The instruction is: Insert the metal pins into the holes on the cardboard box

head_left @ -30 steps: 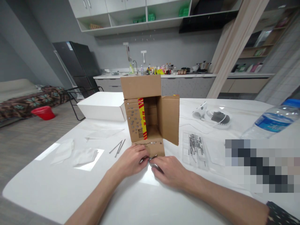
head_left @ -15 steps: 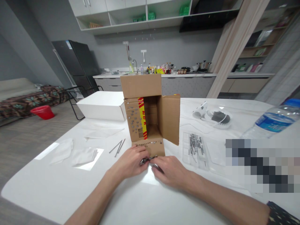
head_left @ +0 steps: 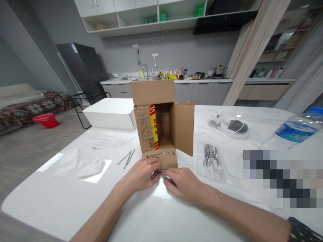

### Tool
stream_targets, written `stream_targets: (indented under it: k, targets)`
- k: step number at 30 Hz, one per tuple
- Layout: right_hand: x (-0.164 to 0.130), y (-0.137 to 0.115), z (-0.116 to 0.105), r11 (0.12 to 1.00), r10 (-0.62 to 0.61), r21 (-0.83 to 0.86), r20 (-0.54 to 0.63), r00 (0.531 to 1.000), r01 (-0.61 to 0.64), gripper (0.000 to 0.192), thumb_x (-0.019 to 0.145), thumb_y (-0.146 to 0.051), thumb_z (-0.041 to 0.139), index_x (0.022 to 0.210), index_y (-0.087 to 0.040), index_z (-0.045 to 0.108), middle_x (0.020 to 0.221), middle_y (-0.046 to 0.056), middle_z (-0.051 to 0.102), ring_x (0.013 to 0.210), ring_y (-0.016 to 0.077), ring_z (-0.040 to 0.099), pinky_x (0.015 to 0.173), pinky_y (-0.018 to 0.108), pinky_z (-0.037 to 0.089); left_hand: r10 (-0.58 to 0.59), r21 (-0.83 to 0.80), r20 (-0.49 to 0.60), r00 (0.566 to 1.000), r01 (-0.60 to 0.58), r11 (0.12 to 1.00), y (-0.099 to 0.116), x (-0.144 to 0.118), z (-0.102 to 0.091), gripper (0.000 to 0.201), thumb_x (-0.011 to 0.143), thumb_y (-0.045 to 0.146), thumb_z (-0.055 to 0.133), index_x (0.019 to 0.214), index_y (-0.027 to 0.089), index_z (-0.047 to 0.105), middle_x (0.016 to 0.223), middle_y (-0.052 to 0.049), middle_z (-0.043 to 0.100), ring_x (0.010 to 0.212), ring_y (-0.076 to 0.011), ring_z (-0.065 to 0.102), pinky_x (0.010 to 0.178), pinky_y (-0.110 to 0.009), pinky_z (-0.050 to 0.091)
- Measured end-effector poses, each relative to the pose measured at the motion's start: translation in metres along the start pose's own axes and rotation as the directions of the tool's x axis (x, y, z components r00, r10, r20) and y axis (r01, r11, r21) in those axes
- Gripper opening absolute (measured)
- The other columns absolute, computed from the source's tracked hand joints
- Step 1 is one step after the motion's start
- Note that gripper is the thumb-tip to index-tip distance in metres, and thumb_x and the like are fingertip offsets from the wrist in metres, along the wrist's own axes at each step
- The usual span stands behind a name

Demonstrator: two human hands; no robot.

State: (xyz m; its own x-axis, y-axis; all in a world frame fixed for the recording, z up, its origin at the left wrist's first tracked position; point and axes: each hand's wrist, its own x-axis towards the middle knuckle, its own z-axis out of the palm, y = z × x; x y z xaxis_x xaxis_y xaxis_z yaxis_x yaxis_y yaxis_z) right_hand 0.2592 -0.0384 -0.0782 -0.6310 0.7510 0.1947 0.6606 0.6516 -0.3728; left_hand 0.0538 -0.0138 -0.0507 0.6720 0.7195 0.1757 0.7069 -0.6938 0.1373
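Note:
My left hand [head_left: 143,172] is closed, its fingers wrapped round shiny metal nails [head_left: 154,173], against the lower flap of a cardboard box [head_left: 163,156]. My right hand [head_left: 185,183] meets it from the right, thumb and fingers pinched by the same bits of metal; what exactly it grips is partly hidden. The box stands open toward me. Round grey nail heads [head_left: 143,127] dot its left flap, and a row of them runs along the lower flap. Three long nails [head_left: 127,158] lie left of my left hand.
A clear divided tray [head_left: 210,161] of loose nails lies right of the box, near a white fan-like device [head_left: 236,127] and a water bottle [head_left: 294,129]. A white box [head_left: 109,114] stands at back left. White cloths [head_left: 91,168] lie on the left.
Almost nothing differs. Both hands stay at the lower flap, with only a very slight shift of the fingers and the metal between them.

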Motion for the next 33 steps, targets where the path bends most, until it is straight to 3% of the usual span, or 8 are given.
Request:
stream_targets:
  k: [12, 33]
  targets:
    - [0.001, 0.002, 0.002, 1.000, -0.015, 0.001, -0.008, 1.000, 0.015, 0.022, 0.093, -0.025, 0.048, 0.108, -0.021, 0.064, 0.092, 0.002, 0.071, 0.078, 0.0166, 0.065, 0.070, 0.028, 0.042, -0.036, -0.039, 0.024, 0.999, 0.037, 0.999, 0.002, 0.000, -0.002, 0.007, 0.082, 0.016, 0.054, 0.077, 0.019, 0.057, 0.082, -0.002, 0.063, 0.076, -0.0179, 0.061, 0.068, -0.030, 0.043]
    - [0.001, 0.002, 0.001, 1.000, -0.014, 0.008, -0.010, 1.000, 0.014, 0.022, 0.092, -0.024, 0.048, 0.106, -0.021, 0.065, 0.091, 0.002, 0.072, 0.079, 0.0166, 0.065, 0.069, 0.027, 0.041, -0.014, 0.071, -0.055, 0.998, 0.018, 0.997, 0.002, 0.001, 0.009, 0.010, 0.082, 0.013, 0.059, 0.074, 0.018, 0.056, 0.079, -0.001, 0.065, 0.074, -0.0179, 0.063, 0.067, -0.030, 0.043]
